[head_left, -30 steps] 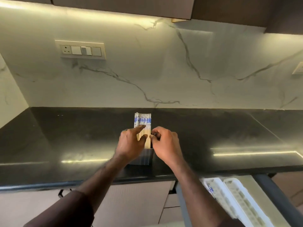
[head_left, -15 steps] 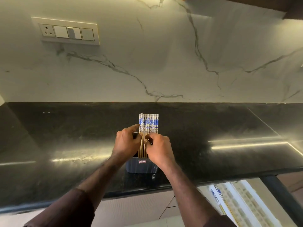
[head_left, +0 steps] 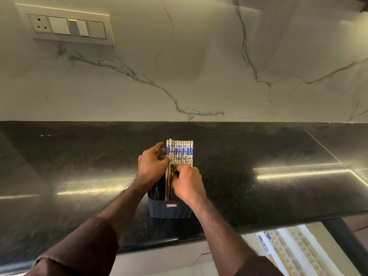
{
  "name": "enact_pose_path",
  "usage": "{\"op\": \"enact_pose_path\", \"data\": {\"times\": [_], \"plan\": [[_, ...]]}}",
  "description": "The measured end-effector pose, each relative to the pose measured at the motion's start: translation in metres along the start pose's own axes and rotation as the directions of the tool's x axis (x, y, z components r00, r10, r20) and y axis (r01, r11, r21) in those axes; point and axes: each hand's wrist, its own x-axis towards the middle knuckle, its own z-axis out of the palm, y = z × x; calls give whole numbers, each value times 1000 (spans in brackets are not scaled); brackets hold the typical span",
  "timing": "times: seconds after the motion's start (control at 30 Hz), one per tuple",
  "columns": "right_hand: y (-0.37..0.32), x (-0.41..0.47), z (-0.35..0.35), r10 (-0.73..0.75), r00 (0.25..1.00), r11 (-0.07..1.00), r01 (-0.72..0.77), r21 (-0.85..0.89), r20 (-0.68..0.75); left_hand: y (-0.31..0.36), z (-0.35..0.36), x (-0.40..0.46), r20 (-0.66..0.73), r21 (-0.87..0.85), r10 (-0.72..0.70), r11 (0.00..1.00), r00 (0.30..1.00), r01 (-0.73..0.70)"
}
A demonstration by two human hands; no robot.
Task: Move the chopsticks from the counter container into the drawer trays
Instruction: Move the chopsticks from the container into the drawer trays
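Note:
Several wooden chopsticks point(head_left: 182, 152) with blue-and-white patterned tops stand in a row in a dark blue ribbed container point(head_left: 169, 210) near the front edge of the black counter. My left hand point(head_left: 152, 166) pinches the leftmost chopsticks between thumb and fingers, just below the pattern. My right hand point(head_left: 187, 183) grips the shafts of the others a little lower, over the container's mouth. White drawer trays point(head_left: 292, 250) show below the counter at the lower right, with a chopstick lying in them.
The black granite counter point(head_left: 258, 156) runs the full width, with a marble backsplash behind it. A switch and socket panel point(head_left: 69, 26) sits on the wall at the upper left. A dark drawer edge point(head_left: 346, 242) slants down at the right.
The view has tilted down and closer. Both hands have shifted their hold on the chopsticks, with the left hand higher and the leftmost chopsticks raised slightly above the rest.

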Motion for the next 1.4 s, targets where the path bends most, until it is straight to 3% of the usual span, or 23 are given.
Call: {"op": "enact_pose_path", "data": {"times": [0.47, 0.73, 0.9, 1.2, 1.4], "plan": [[2, 5, 7, 9, 1000, 1000, -9, 29, 17, -7, 0, 6, -58, -134, -39, 991, 998, 31], [-8, 4, 6, -3, 1000, 994, 0, 109, 26, 7, -18, -1, -72, -264, 16, 964, 997, -34], [-18, 0, -5, -46, 992, 970, 16, 242, 118, 46, -41, 0, -24, -349, 108, 931, 994, -110], [-16, -32, -33, -23, 963, 782, -150, 605, 269, 119, -73, -10, 64, -480, 263, 854, 963, -201], [9, -67, -61, 7, 964, 671, -201, 714, 265, 138, -45, -34, 102, -532, 279, 826, 955, -185]]}}
